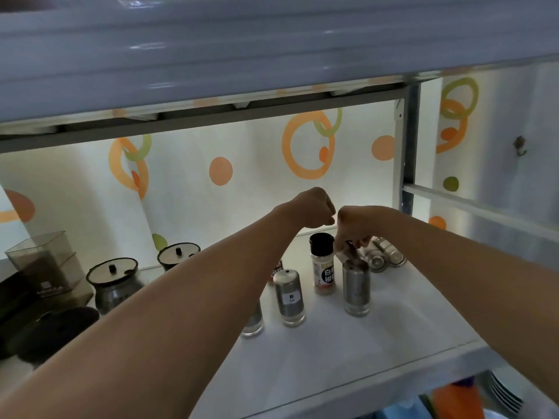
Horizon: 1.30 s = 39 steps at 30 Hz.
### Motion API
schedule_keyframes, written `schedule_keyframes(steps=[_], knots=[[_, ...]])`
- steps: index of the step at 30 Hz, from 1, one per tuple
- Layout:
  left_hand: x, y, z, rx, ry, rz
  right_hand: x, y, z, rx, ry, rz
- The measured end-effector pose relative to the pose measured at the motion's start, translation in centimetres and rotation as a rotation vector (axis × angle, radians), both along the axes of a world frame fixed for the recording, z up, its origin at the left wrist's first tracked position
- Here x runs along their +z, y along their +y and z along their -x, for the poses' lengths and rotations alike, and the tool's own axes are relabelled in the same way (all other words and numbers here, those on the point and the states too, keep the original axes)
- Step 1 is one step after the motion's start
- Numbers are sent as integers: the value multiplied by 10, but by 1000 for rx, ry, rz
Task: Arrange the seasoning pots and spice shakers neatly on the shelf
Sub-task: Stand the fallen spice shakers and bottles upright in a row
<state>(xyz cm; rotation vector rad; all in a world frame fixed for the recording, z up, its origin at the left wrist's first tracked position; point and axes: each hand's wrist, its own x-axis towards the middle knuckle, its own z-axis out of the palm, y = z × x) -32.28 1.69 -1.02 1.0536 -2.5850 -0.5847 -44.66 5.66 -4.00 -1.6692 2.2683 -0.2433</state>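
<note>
The upright cylindrical steel shaker with a clear glass base point(357, 287) stood on the right half of the white shelf point(408, 337), roughly midway between the front and back edges. Its long axis was vertical, and it sat directly beneath the right grip point(352, 232), whose curled fingertips point(348, 246) pinched its top from above. The right forearm reached in over the front right corner, with the wrist bent down.

The left grip point(316, 211) hovered just beside the right one, higher and nearer the back edge. It was curled into a fist with nothing showing in it, so the right hand was plainly the nearer one. Any lift would probably need to go straight up.

A black-capped plastic bottle with a white label point(323, 264) stood just beside the shaker, toward the back left. A steel shaker with a small white tag point(289, 297) stood further left. Several steel shakers lying on their sides point(384, 255) rested near the back right corner. Two dark lidded seasoning pots point(113, 282) sat toward the left end.
</note>
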Motion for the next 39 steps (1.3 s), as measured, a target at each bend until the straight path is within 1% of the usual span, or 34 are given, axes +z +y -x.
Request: schedule_keyframes(steps=[5,11,17,23,26,28,30,32,36,39], knots=[[1,22,6,-40,7,47,6,35,13,53,-134,71],[-2,54,19,-87,-96,153,5,80,25,57,-289,176],[-6,72,26,-112,-184,237,-2,112,36,92,-392,254],[-13,84,23,-102,-245,230,-23,126,38,119,-503,322],[-18,87,23,-104,-258,238,-39,133,36,134,-523,411],[-16,89,22,-113,-261,233,-54,140,31,100,-564,466],[-13,90,20,-125,-279,215,-75,146,24,82,-547,485],[-10,90,19,-136,-311,203,-90,148,21,86,-445,506],[-10,89,23,-126,-316,238,-94,145,26,22,-487,599],[-15,90,26,-124,-313,251,-97,144,26,72,-446,585]])
